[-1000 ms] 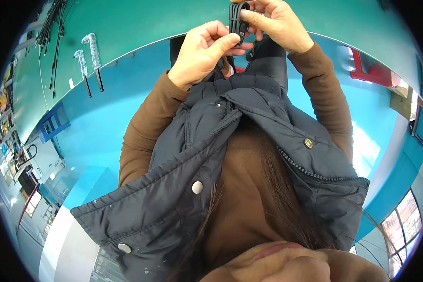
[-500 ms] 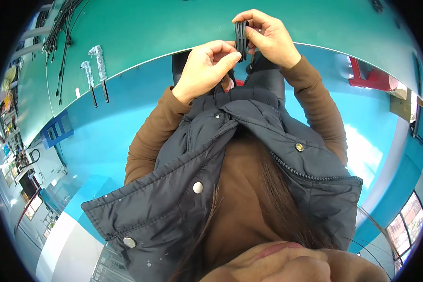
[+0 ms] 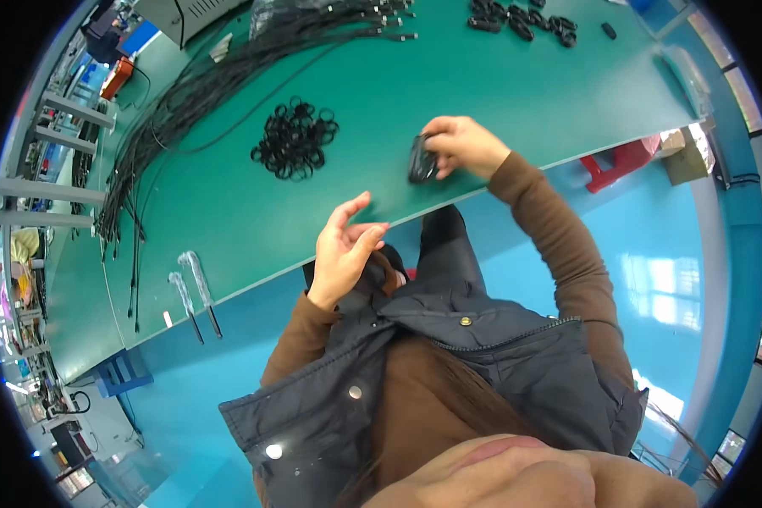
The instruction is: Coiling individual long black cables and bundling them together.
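Observation:
My right hand [image 3: 466, 146] grips a small coiled black cable [image 3: 418, 161] between thumb and fingers, over the green table near its front edge. Part of the coil is hidden behind the fingers. My left hand [image 3: 345, 251] is at the table's edge, fingers apart and holding nothing. Left of the coil lies a pile of small black rings [image 3: 292, 140]. At the far right of the table several more coiled black cables [image 3: 516, 19] lie in a loose group.
Long loose black cables [image 3: 220, 85] stretch along the left side of the green table [image 3: 372, 102]. Two plastic-wrapped tools with dark handles [image 3: 196, 279] lie at the front left edge. A grey metal box [image 3: 186, 15] stands at the back left. Below the right side is a red stool [image 3: 614, 165].
My left hand has let go of the coil and opened. My right hand has carried the coil away from my body, over the table. The view has shifted and shows more of the tabletop.

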Action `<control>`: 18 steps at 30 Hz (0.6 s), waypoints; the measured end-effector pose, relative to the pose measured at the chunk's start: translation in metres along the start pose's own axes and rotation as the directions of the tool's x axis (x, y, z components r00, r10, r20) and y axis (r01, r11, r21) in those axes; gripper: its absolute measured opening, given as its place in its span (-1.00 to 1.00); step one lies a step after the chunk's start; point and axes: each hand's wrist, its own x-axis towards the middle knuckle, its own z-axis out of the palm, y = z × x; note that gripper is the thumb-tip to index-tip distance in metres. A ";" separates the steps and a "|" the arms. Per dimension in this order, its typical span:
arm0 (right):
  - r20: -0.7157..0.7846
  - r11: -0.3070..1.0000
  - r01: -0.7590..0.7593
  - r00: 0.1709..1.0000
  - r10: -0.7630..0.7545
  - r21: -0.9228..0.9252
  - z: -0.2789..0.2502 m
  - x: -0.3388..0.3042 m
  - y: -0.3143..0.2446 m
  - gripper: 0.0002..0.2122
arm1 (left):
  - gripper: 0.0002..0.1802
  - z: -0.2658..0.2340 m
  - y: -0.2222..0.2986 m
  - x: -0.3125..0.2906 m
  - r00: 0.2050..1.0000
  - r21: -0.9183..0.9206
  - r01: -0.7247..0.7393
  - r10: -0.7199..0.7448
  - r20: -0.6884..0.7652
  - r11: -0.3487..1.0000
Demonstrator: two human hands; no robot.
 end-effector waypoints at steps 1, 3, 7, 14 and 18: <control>-0.080 0.999 -0.036 0.996 0.036 -0.001 -0.026 0.013 -0.012 -0.82 | -0.79 -0.007 0.000 0.002 1.000 0.035 -0.016 0.017 -0.016 0.999; -0.127 0.992 0.039 0.992 -0.023 0.123 -0.086 0.056 -0.025 -0.82 | -0.79 -0.023 -0.005 0.009 0.997 0.104 -0.041 0.048 -0.058 0.994; -0.431 0.738 0.397 0.888 -0.159 0.546 -0.153 0.138 -0.049 -0.81 | -0.82 -0.034 -0.001 0.018 0.976 0.262 -0.107 0.152 -0.157 0.959; 0.002 0.439 0.340 0.793 -0.610 -0.832 0.013 0.223 -0.075 -0.78 | -0.86 -0.088 -0.008 0.021 0.642 0.936 -0.282 0.766 0.021 0.210; 0.430 -0.150 0.422 0.712 -0.555 -0.894 0.083 0.281 -0.065 -0.71 | -0.83 -0.096 -0.015 0.032 0.654 0.933 -0.254 0.756 -0.029 0.256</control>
